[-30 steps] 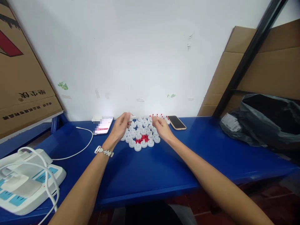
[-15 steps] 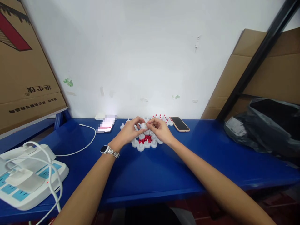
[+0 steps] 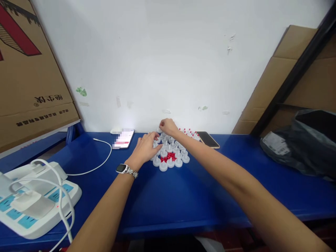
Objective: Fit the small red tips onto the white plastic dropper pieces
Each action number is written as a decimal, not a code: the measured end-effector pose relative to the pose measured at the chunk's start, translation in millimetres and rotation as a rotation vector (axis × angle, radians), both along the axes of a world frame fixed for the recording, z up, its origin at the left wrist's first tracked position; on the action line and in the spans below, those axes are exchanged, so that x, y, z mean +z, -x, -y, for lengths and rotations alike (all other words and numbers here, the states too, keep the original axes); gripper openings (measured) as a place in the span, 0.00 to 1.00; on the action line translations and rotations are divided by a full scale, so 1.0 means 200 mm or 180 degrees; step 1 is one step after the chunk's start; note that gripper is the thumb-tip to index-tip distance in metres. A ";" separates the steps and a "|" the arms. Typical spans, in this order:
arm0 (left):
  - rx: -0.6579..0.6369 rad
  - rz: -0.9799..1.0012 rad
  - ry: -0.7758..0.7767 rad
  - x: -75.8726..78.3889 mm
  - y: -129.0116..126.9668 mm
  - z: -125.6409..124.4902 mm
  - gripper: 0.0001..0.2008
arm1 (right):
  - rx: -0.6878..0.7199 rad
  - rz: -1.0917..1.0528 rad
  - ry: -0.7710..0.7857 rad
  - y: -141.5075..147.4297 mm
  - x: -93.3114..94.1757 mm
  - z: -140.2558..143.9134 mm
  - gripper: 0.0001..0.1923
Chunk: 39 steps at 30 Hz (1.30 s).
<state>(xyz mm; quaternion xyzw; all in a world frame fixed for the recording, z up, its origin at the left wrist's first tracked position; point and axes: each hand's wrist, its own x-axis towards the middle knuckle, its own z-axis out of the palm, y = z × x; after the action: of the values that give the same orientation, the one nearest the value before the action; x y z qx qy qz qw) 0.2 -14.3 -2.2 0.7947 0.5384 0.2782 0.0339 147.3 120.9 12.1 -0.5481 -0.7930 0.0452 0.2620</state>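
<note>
Several white nozzle caps (image 3: 163, 166) stand in a cluster on the blue table, round a small heap of red tips (image 3: 168, 157). My left hand (image 3: 145, 145) is at the left side of the cluster, thumb apart from the fingers, over a few caps. At the back, near the wall, my right hand (image 3: 168, 126) is closed with its fingertips at a white cap (image 3: 159, 129), which is partly hidden. Behind my right forearm are white caps with red tips (image 3: 189, 132) on them.
A lit phone (image 3: 128, 137) lies left of the caps, a dark phone (image 3: 208, 139) to their right. A power strip (image 3: 39, 217) with white cables occupies the left front. Cardboard boxes (image 3: 44, 80) flank the table (image 3: 189, 196); a dark plastic bag (image 3: 301, 140) sits right.
My hands were together over the caps around a white cap; now they are apart. My right hand has moved back toward the wall, and my left hand has lowered onto the cluster's left side.
</note>
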 end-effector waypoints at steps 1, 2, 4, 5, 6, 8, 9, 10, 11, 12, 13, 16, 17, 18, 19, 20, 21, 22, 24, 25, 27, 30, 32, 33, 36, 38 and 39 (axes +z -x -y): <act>-0.0010 -0.0001 0.0010 0.00 0.00 0.00 0.16 | -0.0001 0.0058 0.0064 0.02 -0.01 -0.03 0.11; -0.0016 -0.0002 0.0021 0.00 0.00 0.00 0.16 | 0.0016 0.0096 0.0135 0.03 -0.02 -0.05 0.10; -0.0015 -0.0015 0.0035 0.01 0.00 0.01 0.16 | 0.0072 0.0205 0.0256 0.05 -0.04 -0.08 0.10; -0.0016 -0.0029 0.0040 0.01 0.00 0.01 0.16 | 0.0095 0.0247 0.0294 0.06 -0.04 -0.09 0.10; -0.0021 -0.0048 0.0045 0.01 0.00 0.01 0.15 | 0.0108 0.0277 0.0311 0.06 -0.04 -0.09 0.09; -0.0033 -0.0086 0.0057 0.01 -0.01 0.01 0.15 | 0.0117 0.0290 0.0288 0.05 -0.03 -0.08 0.09; -0.0034 -0.0097 0.0059 0.01 -0.01 0.01 0.14 | 0.0118 0.0274 0.0252 0.04 -0.02 -0.07 0.10; -0.0035 -0.0100 0.0056 0.01 -0.01 0.00 0.14 | 0.0122 0.0248 0.0204 0.02 0.00 -0.06 0.11; -0.0041 -0.0097 0.0046 0.00 -0.01 0.00 0.13 | 0.0128 0.0219 0.0149 -0.01 0.01 -0.03 0.12; -0.0053 -0.0092 0.0028 0.00 -0.02 0.00 0.13 | 0.0127 0.0185 0.0078 -0.04 0.02 -0.01 0.13; -0.0071 -0.0086 -0.0002 0.00 -0.02 0.00 0.12 | 0.0115 0.0149 -0.0002 -0.09 0.02 0.02 0.13; -0.0207 -0.0060 -0.0149 -0.01 -0.04 -0.01 0.12 | -0.0031 0.0044 -0.0230 -0.27 0.03 0.13 0.13; -0.0276 -0.0043 -0.0204 -0.01 -0.05 -0.01 0.12 | -0.0093 0.0024 -0.0245 -0.35 0.02 0.17 0.13; -0.0358 -0.0023 -0.0244 -0.01 -0.06 -0.01 0.12 | -0.0120 0.0019 -0.0227 -0.42 0.02 0.22 0.12; -0.0442 -0.0008 -0.0262 -0.01 -0.08 -0.01 0.11 | -0.0146 0.0019 -0.0199 -0.48 0.01 0.26 0.12; -0.0505 -0.0001 -0.0266 -0.01 -0.10 -0.01 0.11 | -0.0150 0.0022 -0.0169 -0.54 0.00 0.29 0.11; -0.0551 -0.0008 -0.0263 0.00 -0.12 -0.02 0.11 | -0.0144 0.0029 -0.0140 -0.58 -0.01 0.33 0.11; -0.0588 -0.0026 -0.0259 0.01 -0.15 -0.02 0.11 | -0.0128 0.0042 -0.0122 -0.61 -0.02 0.35 0.12; -0.0651 -0.0083 -0.0259 0.03 -0.20 -0.05 0.11 | -0.0105 0.0111 -0.0103 -0.63 -0.03 0.37 0.13; -0.0687 -0.0120 -0.0262 0.04 -0.22 -0.06 0.12 | -0.0120 0.0178 -0.0105 -0.62 -0.04 0.37 0.14; -0.0746 -0.0200 -0.0251 0.05 -0.27 -0.09 0.12 | -0.0166 0.0374 -0.0121 -0.58 -0.05 0.34 0.15; -0.0711 -0.0217 -0.0210 0.06 -0.30 -0.12 0.12 | -0.0185 0.0625 -0.0103 -0.52 -0.05 0.28 0.10; -0.0659 -0.0123 -0.0227 0.05 -0.29 -0.13 0.12 | -0.0164 0.0654 -0.0083 -0.50 -0.04 0.27 0.08; -0.0640 -0.0053 -0.0273 0.05 -0.28 -0.12 0.12 | -0.0162 0.0567 -0.0103 -0.50 -0.03 0.27 0.07; -0.0608 0.0249 -0.0456 0.03 -0.23 -0.09 0.14 | -0.0083 -0.0308 -0.0182 -0.50 -0.01 0.33 0.06; -0.0656 0.0474 -0.0474 0.02 -0.21 -0.06 0.17 | 0.0125 -0.1268 -0.0035 -0.49 -0.01 0.41 0.05; -0.0722 0.0567 -0.0446 0.02 -0.20 -0.04 0.19 | 0.0269 -0.1710 0.0118 -0.47 -0.01 0.45 0.06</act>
<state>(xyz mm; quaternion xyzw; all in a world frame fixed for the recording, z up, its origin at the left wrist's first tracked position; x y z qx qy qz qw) 40.2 -6.2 1.6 0.8230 0.4193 0.3788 0.0572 241.5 30.6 10.4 -0.4876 -0.7163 0.2145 0.4508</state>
